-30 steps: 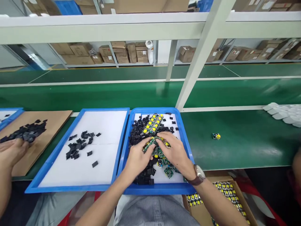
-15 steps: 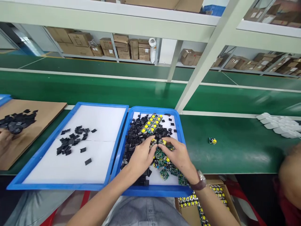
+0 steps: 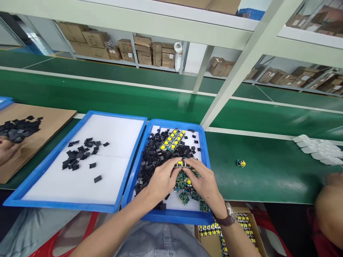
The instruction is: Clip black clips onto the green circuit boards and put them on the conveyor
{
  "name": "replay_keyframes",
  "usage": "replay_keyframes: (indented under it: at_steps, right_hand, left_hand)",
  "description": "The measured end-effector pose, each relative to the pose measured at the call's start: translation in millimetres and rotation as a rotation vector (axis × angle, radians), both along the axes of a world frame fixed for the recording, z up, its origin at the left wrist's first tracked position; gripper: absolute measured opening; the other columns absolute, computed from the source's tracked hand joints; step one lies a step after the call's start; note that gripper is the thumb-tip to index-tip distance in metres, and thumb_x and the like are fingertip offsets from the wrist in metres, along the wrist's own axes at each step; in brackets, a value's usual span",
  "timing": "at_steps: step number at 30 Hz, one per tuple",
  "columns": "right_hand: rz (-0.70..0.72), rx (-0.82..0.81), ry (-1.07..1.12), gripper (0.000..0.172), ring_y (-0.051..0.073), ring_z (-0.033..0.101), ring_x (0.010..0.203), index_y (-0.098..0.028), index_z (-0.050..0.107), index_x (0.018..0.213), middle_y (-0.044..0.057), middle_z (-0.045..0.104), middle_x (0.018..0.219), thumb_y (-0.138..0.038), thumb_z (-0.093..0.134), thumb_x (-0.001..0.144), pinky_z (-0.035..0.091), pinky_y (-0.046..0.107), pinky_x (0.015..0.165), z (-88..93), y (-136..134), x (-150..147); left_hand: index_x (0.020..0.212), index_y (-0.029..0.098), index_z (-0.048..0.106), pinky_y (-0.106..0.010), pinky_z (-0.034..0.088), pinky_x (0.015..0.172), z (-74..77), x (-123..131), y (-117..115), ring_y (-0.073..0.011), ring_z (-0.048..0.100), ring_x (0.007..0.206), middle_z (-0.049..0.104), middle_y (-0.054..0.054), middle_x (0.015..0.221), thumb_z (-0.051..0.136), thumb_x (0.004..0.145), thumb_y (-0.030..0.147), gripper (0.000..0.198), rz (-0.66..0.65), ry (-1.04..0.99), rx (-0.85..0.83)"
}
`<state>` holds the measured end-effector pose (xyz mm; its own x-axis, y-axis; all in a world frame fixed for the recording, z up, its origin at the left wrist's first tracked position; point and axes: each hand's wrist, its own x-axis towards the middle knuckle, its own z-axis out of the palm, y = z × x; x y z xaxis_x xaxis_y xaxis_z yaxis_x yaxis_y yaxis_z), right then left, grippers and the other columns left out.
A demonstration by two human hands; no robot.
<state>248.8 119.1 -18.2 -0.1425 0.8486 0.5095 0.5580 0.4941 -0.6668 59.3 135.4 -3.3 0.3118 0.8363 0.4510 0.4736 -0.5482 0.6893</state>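
Over the right-hand blue tray (image 3: 171, 217), my left hand (image 3: 163, 178) and my right hand (image 3: 205, 180) meet, fingers closed on one small circuit board (image 3: 180, 164) with a yellow part. Black pieces (image 3: 150, 160) are heaped along the tray's left side. Behind my hands, a block of joined boards with yellow parts (image 3: 173, 140) lies on the black pieces. Loose green boards (image 3: 184, 198) are spread under and in front of my right hand. My fingertips partly cover the held board.
Left, another blue tray (image 3: 66, 204) holds scattered black pieces (image 3: 77, 155). Beyond it, a person's hand (image 3: 6, 150) touches black pieces on cardboard (image 3: 57, 114). A single board (image 3: 241, 163) and white pieces (image 3: 318, 149) lie right. A box of boards (image 3: 258, 232) stands below; another person's arm (image 3: 329, 200) is at right.
My hands have turned the held board, so its yellow part now shows between my fingertips. The black piece seen between my fingers before no longer shows. The view has shifted slightly.
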Motion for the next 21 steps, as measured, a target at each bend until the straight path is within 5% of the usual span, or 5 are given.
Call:
replay_keyframes:
  at_steps: [5,9,16,18,21]
  right_hand:
    - [-0.121,0.207,-0.219,0.039,0.029,0.067,0.116,-0.021,0.059,0.136,0.012,0.074,0.121,-0.009,0.057,0.099,0.054,0.054,0.103,-9.0,-9,-12]
    - [-0.178,0.233,-0.335,0.03,0.029,0.066,0.1,-0.013,0.059,0.129,0.015,0.074,0.107,-0.014,0.059,0.099,0.054,0.054,0.096,-9.0,-13,-14]
    - [-0.117,0.014,-0.615,0.027,0.039,0.053,0.122,-0.012,0.064,0.124,0.019,0.068,0.127,-0.018,0.057,0.099,0.047,0.06,0.099,8.9,-16,-4]
    - [-0.077,0.019,-0.609,0.03,0.04,0.047,0.13,-0.012,0.063,0.128,0.019,0.062,0.137,-0.02,0.057,0.1,0.045,0.06,0.102,17.4,-21,-5]
    - [0.07,0.025,-0.51,0.022,0.032,0.054,0.12,-0.016,0.065,0.121,0.013,0.069,0.118,-0.021,0.057,0.101,0.048,0.051,0.099,23.4,-38,-19]
  left_hand:
    - [0.126,0.016,0.065,-0.039,0.059,0.103,-22.0,7,-11,-0.0246,0.072,0.116,0.075,-0.013,0.123,0.052,0.095,0.011,0.034,0.071,-0.018,0.053]
    - [0.118,0.013,0.068,-0.039,0.065,0.088,-27.2,7,-8,-0.0256,0.078,0.095,0.078,-0.015,0.112,0.061,0.094,0.021,0.026,0.152,-0.038,-0.011]
    - [0.133,0.022,0.063,-0.025,0.06,0.056,5.8,-23,-3,-0.0124,0.069,0.059,0.075,-0.003,0.094,0.071,0.091,0.033,0.045,0.146,-0.209,-0.382]
    - [0.132,0.021,0.064,-0.024,0.058,0.056,15.1,-41,-10,-0.0118,0.065,0.057,0.072,0.0,0.082,0.075,0.088,0.036,0.048,0.114,-0.371,-0.588]
    - [0.13,0.017,0.066,-0.028,0.059,0.069,18.5,-65,-29,-0.0142,0.068,0.064,0.071,0.0,0.073,0.073,0.09,0.038,0.045,0.122,-0.583,-0.78]
